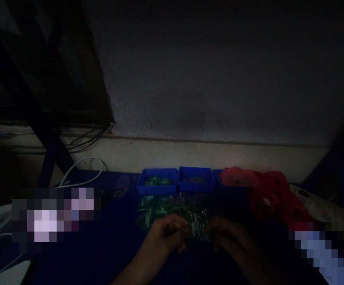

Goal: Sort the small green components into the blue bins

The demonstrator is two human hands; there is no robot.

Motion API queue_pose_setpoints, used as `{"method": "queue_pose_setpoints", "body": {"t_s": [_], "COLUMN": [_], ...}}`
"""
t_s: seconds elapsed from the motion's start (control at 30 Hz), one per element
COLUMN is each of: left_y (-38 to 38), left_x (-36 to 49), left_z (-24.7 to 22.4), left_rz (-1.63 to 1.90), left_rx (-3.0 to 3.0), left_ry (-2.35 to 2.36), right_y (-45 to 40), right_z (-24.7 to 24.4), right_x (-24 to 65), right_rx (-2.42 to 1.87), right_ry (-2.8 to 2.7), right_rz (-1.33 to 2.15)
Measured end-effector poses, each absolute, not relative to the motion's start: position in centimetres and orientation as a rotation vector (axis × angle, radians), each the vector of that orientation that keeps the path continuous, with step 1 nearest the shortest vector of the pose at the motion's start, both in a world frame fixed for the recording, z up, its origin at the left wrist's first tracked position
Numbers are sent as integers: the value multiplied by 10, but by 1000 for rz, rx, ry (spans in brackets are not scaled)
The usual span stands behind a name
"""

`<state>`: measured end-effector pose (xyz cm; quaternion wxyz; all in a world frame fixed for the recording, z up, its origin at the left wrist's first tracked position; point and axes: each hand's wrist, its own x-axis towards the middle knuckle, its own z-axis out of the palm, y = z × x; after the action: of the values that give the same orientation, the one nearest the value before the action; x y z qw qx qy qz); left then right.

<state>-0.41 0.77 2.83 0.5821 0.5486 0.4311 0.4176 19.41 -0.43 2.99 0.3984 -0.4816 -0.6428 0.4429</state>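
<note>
The head view is dark. My left hand (172, 233) has its fingers curled and pressed together at the near edge of a pile of small green and silvery pieces (200, 221). What those fingers hold, if anything, is too small to make out. To the right of the pile, my right hand (227, 233) reaches in with bent fingers, deep in shadow; its fingertips touch or nearly touch the pieces, and I cannot tell what is between them. Behind the pile stand a blue bin (156, 190) with green pieces and another blue bin (197, 187) with small metallic pieces.
A third blue bin (218, 180) is partly covered by red netting or bags (274, 190) at the right. White cables (84, 160) lie at the left on the blue table (94, 253). Blurred-out patches hide items at both sides. A wall (207, 99) rises behind.
</note>
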Motion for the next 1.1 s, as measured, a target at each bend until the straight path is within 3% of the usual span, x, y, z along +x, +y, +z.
{"method": "queue_pose_setpoints", "body": {"t_s": [0.17, 0.5, 0.73, 0.9, 1.1], "left_y": [11, 45, 35, 38, 41], "left_x": [-11, -39, -57, -75, -82], "left_z": [39, 36, 48, 42, 37], "left_rz": [997, 1475, 847, 509, 610], "left_rx": [1301, 1096, 2248, 2198, 2055], "left_ry": [1049, 1118, 1662, 1788, 1596], "right_y": [-6, -10, -15, -15, -16], "right_z": [28, 23, 24, 27, 31], "right_x": [194, 185, 184, 184, 179], "right_rx": [-1215, -1188, -1313, -1372, -1320], "right_ry": [-1596, -1715, -1888, -1999, -2176], "right_rz": [1173, 1271, 1060, 943, 840]}}
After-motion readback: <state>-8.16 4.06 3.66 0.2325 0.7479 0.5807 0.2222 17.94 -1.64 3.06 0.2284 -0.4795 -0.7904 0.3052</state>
